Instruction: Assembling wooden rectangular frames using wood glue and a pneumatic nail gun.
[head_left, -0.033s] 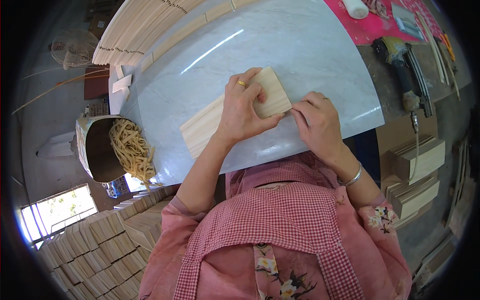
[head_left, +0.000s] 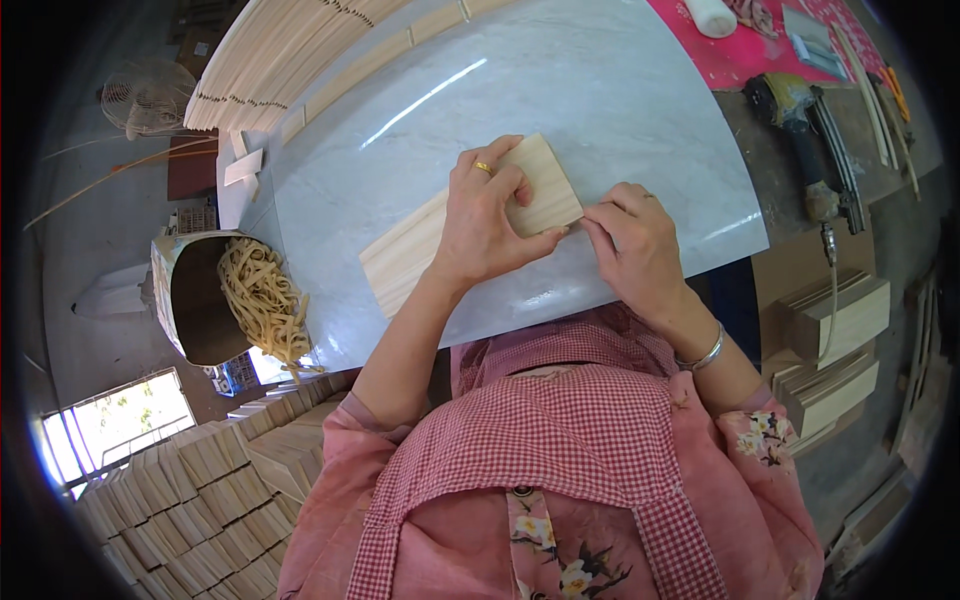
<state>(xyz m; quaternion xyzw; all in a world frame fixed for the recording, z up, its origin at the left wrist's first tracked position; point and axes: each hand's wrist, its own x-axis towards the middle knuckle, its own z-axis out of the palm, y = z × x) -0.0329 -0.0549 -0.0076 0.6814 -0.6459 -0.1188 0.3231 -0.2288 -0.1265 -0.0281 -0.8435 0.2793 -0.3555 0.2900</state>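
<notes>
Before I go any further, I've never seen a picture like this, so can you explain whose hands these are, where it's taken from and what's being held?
There's no machine working here: these are one person's bare hands. A wide fisheye camera worn on the head looks down at them, so straight edges bend. The left hand holds a pale wooden board on the shiny table. The right hand has its fingertips at the board's corner nearest it; I can't tell whether they pinch something small. At the table's far left are many thin wooden pieces. Off to the right lies a tool with a hose.
</notes>
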